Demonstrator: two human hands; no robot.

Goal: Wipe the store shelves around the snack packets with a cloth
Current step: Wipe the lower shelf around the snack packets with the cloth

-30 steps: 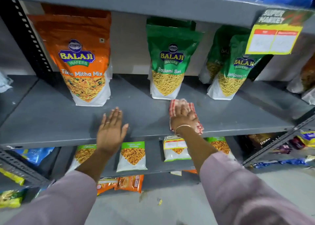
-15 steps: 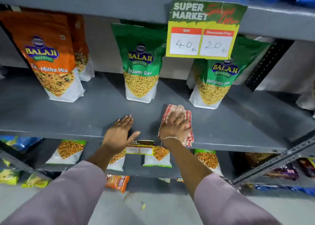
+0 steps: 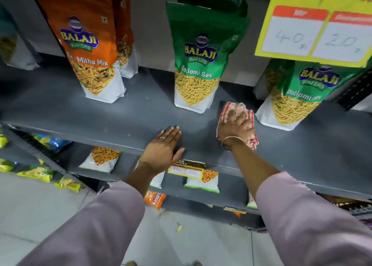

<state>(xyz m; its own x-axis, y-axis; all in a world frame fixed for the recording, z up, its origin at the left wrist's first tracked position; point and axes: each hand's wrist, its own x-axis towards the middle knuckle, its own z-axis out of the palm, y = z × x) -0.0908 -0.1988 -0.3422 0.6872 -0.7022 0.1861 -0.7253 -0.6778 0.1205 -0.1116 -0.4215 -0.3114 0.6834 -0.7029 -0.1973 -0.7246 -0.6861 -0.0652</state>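
The striped cloth (image 3: pixel 237 122) is pressed flat under the right hand (image 3: pixel 236 126), fingers spread; unwiped shelf (image 3: pixel 302 145) lies at 3 o'clock, past the Ratlami Sev packet (image 3: pixel 289 102). The left hand (image 3: pixel 163 151) is rested open.

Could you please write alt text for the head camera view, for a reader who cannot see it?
A person's right hand presses a red-and-white striped cloth onto a grey metal shelf, between two green Balaji Ratlami Sev packets. The left hand rests flat on the shelf's front edge. An orange Mitha Mix packet stands further left.

Pale lilac long sleeves (image 3: pixel 314 221); thin gold bangle (image 3: pixel 231 140) at right wrist; ring (image 3: pixel 162 137) on left finger.
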